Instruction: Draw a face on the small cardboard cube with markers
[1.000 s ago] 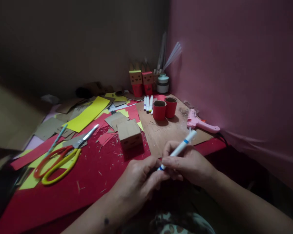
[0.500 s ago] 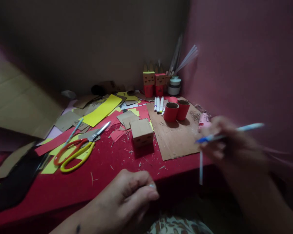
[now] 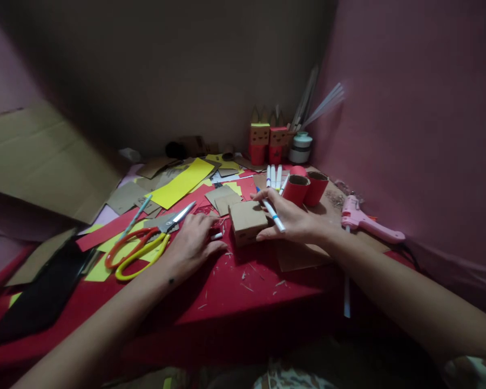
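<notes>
Far left on my view, a big sheet of cardboard [image 3: 40, 156] leans over the edge of the table [image 3: 227, 286], which is covered in red paper. Next to it lie a long yellow paper strip [image 3: 182, 183] and scissors [image 3: 140, 248] with orange and yellow handles, blades pointing up toward the middle.

My left hand [image 3: 192, 243] rests palm down on the red surface just right of the scissor handles, fingers loosely curled. A small white cap [image 3: 216, 236] shows at its fingertips, touching or nearly so; I cannot tell whether it is pinched.

Just beside that hand sits the small cardboard box [image 3: 247, 221], upright on the table, near the middle. My right hand [image 3: 295, 219] lies against the box's right side, fingers spread over its far edge and thumb low on the near side, while a white marker [image 3: 272, 209] with a blue band is tucked between the fingers, tip pointing away from me.

Behind that hand stand two red paper rolls [image 3: 306, 188], side by side, with several white markers [image 3: 274, 175] lying just left of them. Further back are two small box figures [image 3: 268, 141]. At far right a pink glue gun [image 3: 366, 222] lies on the brown board [image 3: 295, 256].
</notes>
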`<state>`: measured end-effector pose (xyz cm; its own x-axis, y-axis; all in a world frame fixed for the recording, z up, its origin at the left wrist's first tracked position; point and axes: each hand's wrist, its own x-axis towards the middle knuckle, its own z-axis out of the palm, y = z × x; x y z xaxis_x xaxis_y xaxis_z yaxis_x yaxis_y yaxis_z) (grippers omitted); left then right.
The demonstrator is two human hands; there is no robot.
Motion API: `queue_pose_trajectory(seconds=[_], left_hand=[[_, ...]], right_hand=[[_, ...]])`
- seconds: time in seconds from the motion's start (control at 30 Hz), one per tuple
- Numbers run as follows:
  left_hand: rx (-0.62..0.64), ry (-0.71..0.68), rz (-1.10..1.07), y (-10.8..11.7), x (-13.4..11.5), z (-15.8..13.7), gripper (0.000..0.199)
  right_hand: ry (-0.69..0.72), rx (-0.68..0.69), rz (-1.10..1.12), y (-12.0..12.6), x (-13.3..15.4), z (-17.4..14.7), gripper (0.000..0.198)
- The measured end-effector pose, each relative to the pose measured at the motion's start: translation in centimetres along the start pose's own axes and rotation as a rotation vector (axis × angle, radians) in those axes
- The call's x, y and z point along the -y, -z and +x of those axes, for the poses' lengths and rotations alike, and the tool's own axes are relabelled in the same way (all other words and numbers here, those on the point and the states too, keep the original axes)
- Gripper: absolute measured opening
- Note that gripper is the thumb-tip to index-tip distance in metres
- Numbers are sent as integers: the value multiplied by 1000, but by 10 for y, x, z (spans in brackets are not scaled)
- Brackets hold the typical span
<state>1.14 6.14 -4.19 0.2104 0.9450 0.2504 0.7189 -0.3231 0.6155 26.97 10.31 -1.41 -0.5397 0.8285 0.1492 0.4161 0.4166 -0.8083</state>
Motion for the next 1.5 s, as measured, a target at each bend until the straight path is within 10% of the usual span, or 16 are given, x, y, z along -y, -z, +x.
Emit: queue_pose_trajectory(seconds=[0.17, 0.5, 0.7, 0.87, 1.17, 1.5], left_hand=[[53, 26, -153, -2, -14, 2, 82], [217, 70, -795, 11, -60, 26, 93], [193, 168, -1021, 4, -58, 25, 87], [61, 232, -1211, -6, -60, 24, 74], [3, 290, -1316, -19, -49, 18, 68], [-5, 329, -1235, -16, -46, 15, 64]], right_hand=[[-31, -51, 65, 0, 0, 2, 60], [25, -114, 611, 14, 13, 24, 45], [55, -188, 525, 14, 16, 33, 41], [248, -716, 258, -1, 26, 7, 20], [508, -521, 72, -36, 34, -19, 23], [357, -588, -1, -42, 27, -12, 12]])
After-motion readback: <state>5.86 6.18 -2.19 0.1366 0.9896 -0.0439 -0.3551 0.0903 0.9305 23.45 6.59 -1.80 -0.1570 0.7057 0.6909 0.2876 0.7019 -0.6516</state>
